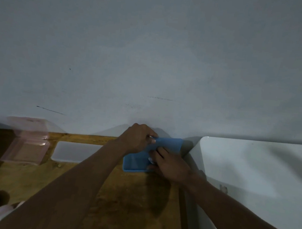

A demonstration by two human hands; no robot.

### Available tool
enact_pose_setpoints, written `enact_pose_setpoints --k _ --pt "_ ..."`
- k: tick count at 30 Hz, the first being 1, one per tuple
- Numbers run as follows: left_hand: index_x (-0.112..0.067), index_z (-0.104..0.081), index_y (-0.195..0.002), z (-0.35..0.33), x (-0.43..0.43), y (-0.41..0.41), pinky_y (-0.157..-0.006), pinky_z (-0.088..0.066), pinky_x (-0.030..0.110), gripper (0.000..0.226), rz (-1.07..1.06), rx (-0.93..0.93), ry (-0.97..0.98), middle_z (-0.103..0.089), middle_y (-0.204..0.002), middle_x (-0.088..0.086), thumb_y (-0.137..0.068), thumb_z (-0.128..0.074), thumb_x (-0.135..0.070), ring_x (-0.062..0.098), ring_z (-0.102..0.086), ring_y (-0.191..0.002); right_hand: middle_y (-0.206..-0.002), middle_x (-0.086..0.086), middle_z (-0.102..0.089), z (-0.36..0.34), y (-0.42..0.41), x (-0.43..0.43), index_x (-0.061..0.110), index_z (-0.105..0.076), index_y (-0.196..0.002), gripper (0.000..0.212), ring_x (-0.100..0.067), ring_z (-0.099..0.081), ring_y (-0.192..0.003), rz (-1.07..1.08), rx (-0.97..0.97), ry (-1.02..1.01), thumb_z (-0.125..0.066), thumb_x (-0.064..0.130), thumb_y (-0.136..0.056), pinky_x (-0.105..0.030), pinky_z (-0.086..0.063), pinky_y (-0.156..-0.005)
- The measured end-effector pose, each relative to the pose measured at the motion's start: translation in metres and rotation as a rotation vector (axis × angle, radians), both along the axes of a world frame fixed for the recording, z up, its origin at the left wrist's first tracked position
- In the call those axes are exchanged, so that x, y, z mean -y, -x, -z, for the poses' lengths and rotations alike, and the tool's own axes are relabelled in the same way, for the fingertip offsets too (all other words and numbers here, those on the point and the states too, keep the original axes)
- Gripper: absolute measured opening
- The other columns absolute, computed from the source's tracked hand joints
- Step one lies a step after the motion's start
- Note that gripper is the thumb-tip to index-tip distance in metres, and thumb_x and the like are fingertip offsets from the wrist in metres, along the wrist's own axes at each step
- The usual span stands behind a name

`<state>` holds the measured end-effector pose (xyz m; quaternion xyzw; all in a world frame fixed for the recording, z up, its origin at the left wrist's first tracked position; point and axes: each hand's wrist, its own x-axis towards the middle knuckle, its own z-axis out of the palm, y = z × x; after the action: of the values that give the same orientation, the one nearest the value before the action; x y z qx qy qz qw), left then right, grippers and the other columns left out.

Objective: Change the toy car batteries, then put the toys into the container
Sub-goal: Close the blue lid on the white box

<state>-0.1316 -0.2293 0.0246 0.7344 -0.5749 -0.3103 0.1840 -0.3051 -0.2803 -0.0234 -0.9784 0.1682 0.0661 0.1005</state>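
Blurring and dim light hide what the small pale thing under your right fingertips is. Your left hand point(137, 138) pinches the far edge of the blue tray point(169, 144) by the wall; your right hand point(169, 165) presses fingers together on its near part. A white container point(250, 167) sits just right, cut off.

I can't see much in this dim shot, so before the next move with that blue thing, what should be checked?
1. Both hands on the blue item: ok; left hand pinches its far part, right hand holds the near part.
2. Blue item supported on the wooden table: ok.
3. Batteries visible: not ok.
4. Toy car in view: cannot tell.
5. White container beside the right hand: ok.
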Motion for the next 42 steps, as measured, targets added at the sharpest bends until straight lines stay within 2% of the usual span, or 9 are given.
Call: enact_pose_setpoints --k 6,9,12,17,21,27,32,36,42 --pt "-0.017 -0.064 -0.125 -0.003 -0.005 0.000 -0.105 -0.044 0.036 0.033 -0.010 0.008 -0.028 -0.061 -0.133 0.005 -0.094 -0.061 -0.024 0.021 -0.056 -0.120 -0.091 -0.004 -0.064 -0.012 0.022 -0.007 0.014 -0.067 -0.093 0.014 -0.019 -0.062 -0.081 0.106 0.348 0.179 -0.062 0.025 -0.086 -0.028 -0.055 -0.065" --pt "-0.017 -0.064 -0.126 -0.004 -0.008 0.004 -0.103 -0.045 0.035 0.033 -0.014 0.009 -0.027 -0.061 -0.132 0.007 -0.094 -0.060 -0.023 0.023 -0.057 -0.118 -0.117 -0.013 -0.055 -0.029 0.024 -0.005 0.013 -0.057 -0.120 0.041 -0.025 -0.061 -0.094 0.511 0.406 0.053 -0.071 0.019 -0.082 -0.031 -0.057 -0.069" --pt "-0.015 -0.064 -0.126 -0.009 -0.013 0.009 -0.099 -0.047 0.032 0.032 -0.018 -0.001 -0.019 -0.063 -0.130 0.008 -0.094 -0.060 -0.019 0.023 -0.060 -0.114 -0.136 -0.010 -0.039 -0.033 0.023 0.002 0.020 -0.045 -0.135 0.046 -0.027 -0.051 -0.113 0.601 0.306 0.063 -0.059 0.024 -0.092 -0.035 -0.055 -0.086" --pt "-0.012 -0.062 -0.128 -0.012 -0.035 0.007 -0.093 -0.039 0.018 0.033 -0.078 0.057 -0.008 -0.063 -0.128 0.009 -0.095 -0.059 -0.016 0.021 -0.060 -0.114 -0.116 -0.005 -0.053 -0.029 0.031 0.008 0.020 -0.055 -0.120 0.027 -0.023 -0.056 -0.100 0.566 0.230 -0.042 -0.052 0.017 -0.093 -0.033 -0.053 -0.082" --pt "-0.007 -0.069 -0.117 -0.011 -0.066 0.001 -0.093 -0.047 0.027 0.026 -0.211 0.121 0.043 -0.069 -0.115 0.014 -0.094 -0.059 -0.014 0.023 -0.063 -0.103 -0.104 -0.002 -0.056 -0.033 0.037 0.006 0.017 -0.061 -0.109 0.020 -0.016 -0.055 -0.094 0.582 0.254 -0.148 -0.046 0.021 -0.098 -0.023 -0.040 -0.072" --pt "-0.011 -0.069 -0.117 -0.001 -0.091 0.013 -0.089 -0.042 0.019 0.028 -0.414 0.100 0.081 -0.070 -0.117 0.010 -0.090 -0.065 -0.018 0.021 -0.065 -0.104 -0.123 -0.006 -0.056 -0.031 0.049 -0.012 0.014 -0.060 -0.119 0.025 -0.014 -0.052 -0.104 0.604 0.302 -0.243 -0.048 0.022 -0.099 -0.018 -0.039 -0.086" --pt "-0.012 -0.067 -0.121 0.008 -0.106 0.025 -0.095 -0.049 0.029 0.032 -0.488 0.096 0.066 -0.069 -0.117 0.012 -0.089 -0.067 -0.020 0.023 -0.065 -0.104 -0.119 -0.012 -0.062 -0.018 0.055 -0.019 0.009 -0.063 -0.117 0.025 -0.026 -0.057 -0.114 0.714 0.318 -0.439 -0.057 0.016 -0.093 -0.020 -0.043 -0.093" --pt "-0.013 -0.063 -0.126 0.013 -0.111 0.030 -0.095 -0.052 0.030 0.035 -0.494 0.104 0.025 -0.068 -0.119 0.012 -0.092 -0.063 -0.023 0.022 -0.065 -0.105 -0.103 0.002 -0.062 -0.013 0.057 -0.024 0.010 -0.060 -0.111 0.021 -0.014 -0.063 -0.100 0.782 0.365 -0.593 -0.061 0.020 -0.092 -0.010 -0.051 -0.070" --pt "-0.016 -0.060 -0.128 0.016 -0.111 0.032 -0.100 -0.049 0.032 0.034 -0.475 0.147 -0.002 -0.066 -0.124 0.009 -0.095 -0.059 -0.023 0.022 -0.063 -0.111 -0.103 0.004 -0.060 -0.006 0.057 -0.021 0.014 -0.063 -0.104 0.018 -0.007 -0.058 -0.093 0.703 0.325 -0.443 -0.059 0.028 -0.093 -0.001 -0.038 -0.071"
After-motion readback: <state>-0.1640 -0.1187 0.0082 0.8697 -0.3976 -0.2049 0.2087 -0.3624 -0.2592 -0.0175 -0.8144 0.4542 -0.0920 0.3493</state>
